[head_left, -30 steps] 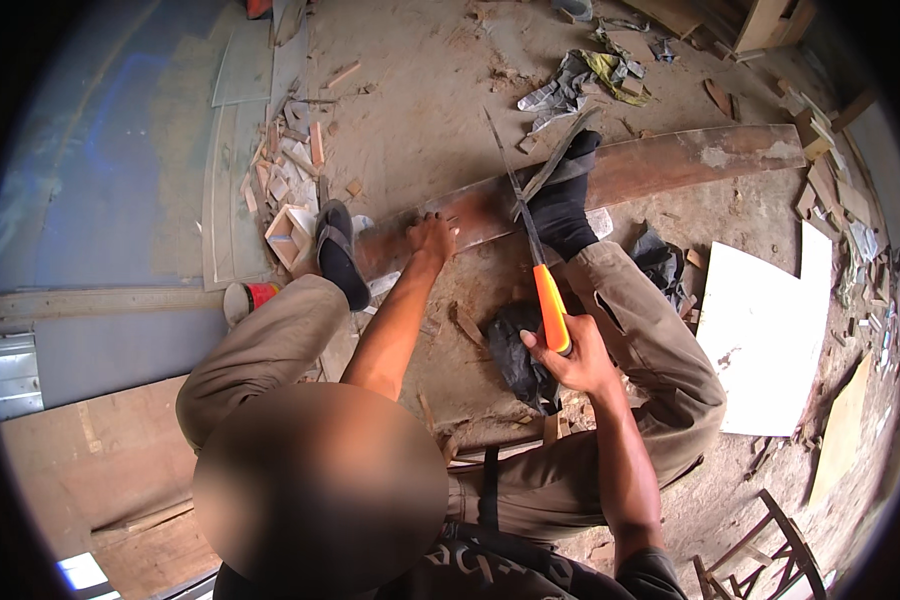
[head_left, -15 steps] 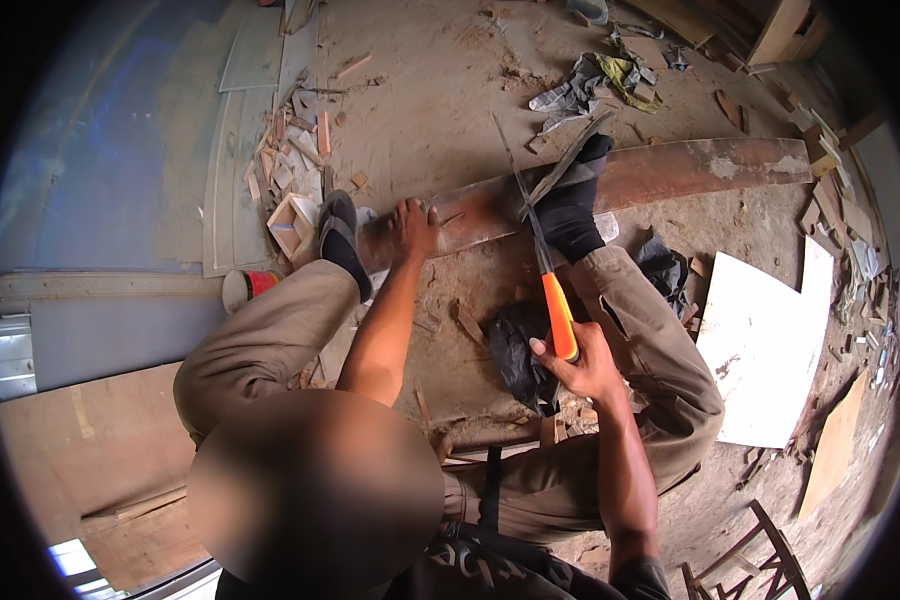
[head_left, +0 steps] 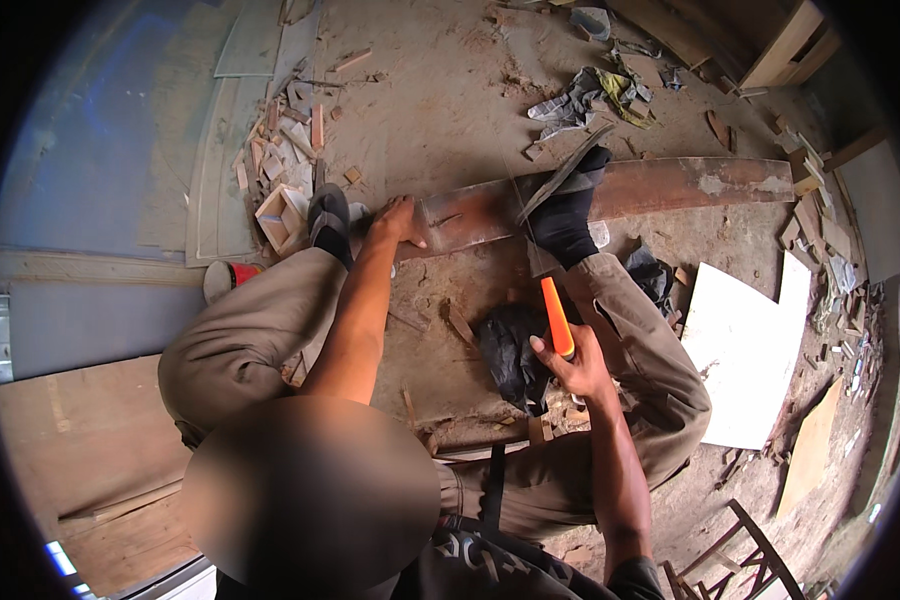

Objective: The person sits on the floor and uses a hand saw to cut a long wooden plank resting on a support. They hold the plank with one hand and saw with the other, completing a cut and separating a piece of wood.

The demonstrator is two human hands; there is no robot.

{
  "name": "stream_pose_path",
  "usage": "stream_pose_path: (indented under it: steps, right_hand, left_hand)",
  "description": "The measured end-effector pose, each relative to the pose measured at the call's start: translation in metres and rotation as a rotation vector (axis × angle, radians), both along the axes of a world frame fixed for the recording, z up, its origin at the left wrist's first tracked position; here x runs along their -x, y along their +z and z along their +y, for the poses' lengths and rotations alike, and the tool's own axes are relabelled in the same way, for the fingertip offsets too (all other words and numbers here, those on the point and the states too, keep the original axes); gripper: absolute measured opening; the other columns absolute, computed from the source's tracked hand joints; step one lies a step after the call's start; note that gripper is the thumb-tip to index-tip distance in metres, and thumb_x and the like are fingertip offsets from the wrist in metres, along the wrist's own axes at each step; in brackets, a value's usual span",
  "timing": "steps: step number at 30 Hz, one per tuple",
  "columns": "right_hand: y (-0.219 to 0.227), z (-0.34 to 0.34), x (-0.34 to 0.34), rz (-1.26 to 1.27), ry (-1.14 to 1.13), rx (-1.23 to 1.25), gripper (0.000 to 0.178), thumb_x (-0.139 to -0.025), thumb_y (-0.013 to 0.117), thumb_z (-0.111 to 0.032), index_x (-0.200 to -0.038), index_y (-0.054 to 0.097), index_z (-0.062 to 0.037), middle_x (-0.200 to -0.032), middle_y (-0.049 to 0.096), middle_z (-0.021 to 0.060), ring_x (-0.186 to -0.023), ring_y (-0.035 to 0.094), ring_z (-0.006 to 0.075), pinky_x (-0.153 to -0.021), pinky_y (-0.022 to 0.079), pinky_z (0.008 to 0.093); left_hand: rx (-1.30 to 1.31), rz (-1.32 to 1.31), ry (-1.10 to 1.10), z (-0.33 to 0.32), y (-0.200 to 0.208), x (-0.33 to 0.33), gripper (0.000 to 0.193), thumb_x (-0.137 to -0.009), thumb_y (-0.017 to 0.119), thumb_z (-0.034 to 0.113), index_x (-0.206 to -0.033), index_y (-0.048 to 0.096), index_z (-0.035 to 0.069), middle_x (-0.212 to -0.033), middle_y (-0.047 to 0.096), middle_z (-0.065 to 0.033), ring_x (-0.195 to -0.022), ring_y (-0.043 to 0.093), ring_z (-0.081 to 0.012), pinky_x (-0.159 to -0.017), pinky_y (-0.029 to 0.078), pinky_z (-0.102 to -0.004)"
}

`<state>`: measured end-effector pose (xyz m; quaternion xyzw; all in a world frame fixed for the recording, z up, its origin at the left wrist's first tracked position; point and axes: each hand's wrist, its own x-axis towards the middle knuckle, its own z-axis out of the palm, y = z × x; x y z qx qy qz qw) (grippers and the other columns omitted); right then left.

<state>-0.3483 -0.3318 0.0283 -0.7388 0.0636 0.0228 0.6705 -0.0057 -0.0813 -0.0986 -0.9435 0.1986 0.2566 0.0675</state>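
Observation:
A long reddish-brown wooden board lies across the floor in front of me. My left hand grips it near its left end, fingers at the far edge and thumb toward the near one. In my right hand is a handsaw, held by its orange handle. Its thin blade is smeared by motion and crosses the board beside my right foot. That foot, in a dark sock and a sandal, rests on the board. My left foot is by the board's left end.
Wood offcuts lie heaped at the left, near a red-and-white can. A black plastic bag sits between my legs. At the right are a white sheet and scattered scraps; crumpled wrappers lie beyond the board.
The saw blade has gone from sharp to smeared. My left hand has turned and shifted slightly left along the board. The whole view has moved a little.

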Motion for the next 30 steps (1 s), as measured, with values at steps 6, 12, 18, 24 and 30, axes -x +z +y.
stream_pose_path:
  steps: [6, 12, 18, 24, 30]
  right_hand:
    - [0.021, 0.021, 0.007, -0.008, -0.019, -0.031, 0.035, -0.086, 0.071, -0.02, -0.066, 0.051, -0.0009, -0.053, 0.04, -0.0014, -0.054, 0.035, 0.0064, -0.047, 0.031, 0.0292]
    - [0.029, 0.058, 0.021, -0.045, 0.051, -0.066, 0.035, -0.092, 0.065, -0.021, -0.066, 0.048, -0.0049, -0.054, 0.041, -0.0042, -0.049, 0.036, 0.0054, -0.045, 0.029, 0.0273]
    - [0.036, 0.085, 0.027, 0.107, 0.089, -0.096, 0.037, -0.089, 0.069, -0.023, -0.065, 0.051, -0.0015, -0.055, 0.041, -0.0036, -0.055, 0.037, 0.0057, -0.048, 0.031, 0.0288]
    - [0.034, 0.122, 0.027, 0.161, -0.075, -0.361, 0.038, -0.093, 0.066, -0.024, -0.063, 0.048, -0.007, -0.052, 0.04, -0.0065, -0.046, 0.035, 0.004, -0.042, 0.026, 0.0266]
    - [0.019, 0.16, 0.02, 0.169, -0.186, -0.416, 0.033, -0.094, 0.064, -0.027, -0.069, 0.052, -0.0095, -0.053, 0.041, -0.0084, -0.043, 0.035, 0.0035, -0.04, 0.024, 0.0242]
  left_hand:
    - [0.034, -0.09, 0.026, -0.001, 0.016, 0.015, 0.113, -0.049, 0.094, 0.037, -0.138, 0.035, -0.002, -0.142, 0.042, -0.019, -0.135, 0.038, -0.031, -0.111, 0.034, -0.04]
    - [0.124, -0.234, 0.037, 0.009, 0.019, 0.025, 0.095, -0.054, 0.093, 0.031, -0.129, 0.044, -0.002, -0.132, 0.051, -0.0194, -0.127, 0.046, -0.0318, -0.107, 0.038, -0.0402]
    - [0.201, -0.278, 0.033, 0.017, 0.019, 0.024, 0.079, -0.06, 0.09, 0.026, -0.124, 0.053, -0.001, -0.127, 0.057, -0.016, -0.123, 0.05, -0.0288, -0.104, 0.04, -0.0394]
    - [0.266, -0.319, 0.038, 0.021, 0.018, 0.035, 0.079, -0.058, 0.092, 0.027, -0.122, 0.054, 0.001, -0.124, 0.058, -0.0156, -0.121, 0.052, -0.0281, -0.104, 0.04, -0.0409]
    - [0.281, -0.402, 0.136, 0.03, 0.003, 0.03, 0.077, -0.058, 0.092, 0.024, -0.121, 0.053, 0.001, -0.126, 0.056, -0.0162, -0.122, 0.051, -0.0293, -0.099, 0.047, -0.0394]
